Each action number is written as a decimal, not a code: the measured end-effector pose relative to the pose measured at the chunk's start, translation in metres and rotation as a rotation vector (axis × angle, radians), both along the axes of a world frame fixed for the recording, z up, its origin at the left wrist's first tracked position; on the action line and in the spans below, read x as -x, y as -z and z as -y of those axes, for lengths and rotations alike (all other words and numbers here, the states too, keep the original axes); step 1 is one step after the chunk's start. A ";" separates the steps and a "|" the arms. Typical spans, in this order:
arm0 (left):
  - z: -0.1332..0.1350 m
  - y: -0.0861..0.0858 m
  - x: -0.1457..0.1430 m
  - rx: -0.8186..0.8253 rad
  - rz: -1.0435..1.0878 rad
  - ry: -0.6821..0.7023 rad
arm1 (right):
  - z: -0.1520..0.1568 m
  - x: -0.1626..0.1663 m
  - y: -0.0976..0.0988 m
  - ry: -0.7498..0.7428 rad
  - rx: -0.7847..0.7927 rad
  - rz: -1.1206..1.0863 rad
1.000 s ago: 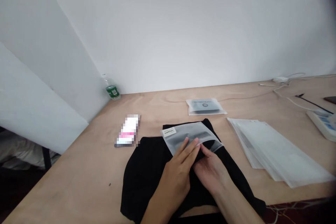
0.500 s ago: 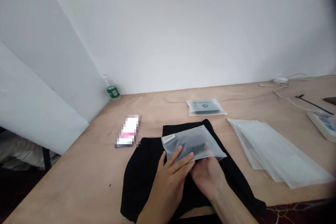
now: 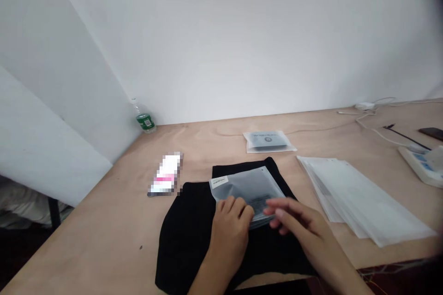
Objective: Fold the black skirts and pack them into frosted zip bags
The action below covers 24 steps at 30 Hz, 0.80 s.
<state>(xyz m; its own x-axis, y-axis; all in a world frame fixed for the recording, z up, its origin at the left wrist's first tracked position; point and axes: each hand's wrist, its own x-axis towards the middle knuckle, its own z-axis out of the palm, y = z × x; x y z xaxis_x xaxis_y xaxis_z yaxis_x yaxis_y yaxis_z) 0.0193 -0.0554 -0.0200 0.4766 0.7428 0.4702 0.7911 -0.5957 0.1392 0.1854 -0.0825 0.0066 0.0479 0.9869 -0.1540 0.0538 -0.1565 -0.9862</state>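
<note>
A frosted zip bag [image 3: 247, 186] with a white label lies on a black garment [image 3: 187, 235] spread on the wooden table [image 3: 114, 221]. Something dark shows through the bag. My left hand [image 3: 230, 228] rests on the bag's near edge with its fingers curled down onto it. My right hand [image 3: 299, 226] hovers just above the bag's near right corner, blurred by motion. Its fingers are stretched loosely toward the left and hold nothing.
A packed bag [image 3: 268, 140] lies further back. A stack of empty frosted bags [image 3: 356, 193] sits to the right, with a power strip [image 3: 420, 166] and cables beyond. A green-labelled bottle [image 3: 143, 117] stands by the wall, and a flat pixelated item [image 3: 166, 175] lies to the left.
My right hand has come out from under the bag's near edge and now hovers above it. My left hand's fingers have curled onto the bag. The bag lies flatter on the garment.
</note>
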 end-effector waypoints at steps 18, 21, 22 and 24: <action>0.021 0.003 0.051 0.155 0.035 0.056 | -0.049 0.026 0.033 -0.394 -0.373 1.081; 0.026 0.001 0.066 0.162 0.062 0.046 | -0.038 0.031 0.030 -0.471 -0.526 1.016; 0.027 0.002 0.069 0.143 0.072 0.039 | -0.034 0.033 0.030 -0.508 -0.600 0.977; 0.027 0.005 0.075 0.095 0.083 0.031 | -0.027 0.041 0.034 -0.519 -0.755 0.894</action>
<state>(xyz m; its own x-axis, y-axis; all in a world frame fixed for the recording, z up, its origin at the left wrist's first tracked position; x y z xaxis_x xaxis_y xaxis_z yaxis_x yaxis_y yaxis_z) -0.0556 -0.0822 -0.0250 0.4622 0.7717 0.4369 0.7562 -0.6003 0.2604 0.1442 -0.0558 -0.0273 -0.5710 0.7490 0.3361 0.6273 0.6622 -0.4099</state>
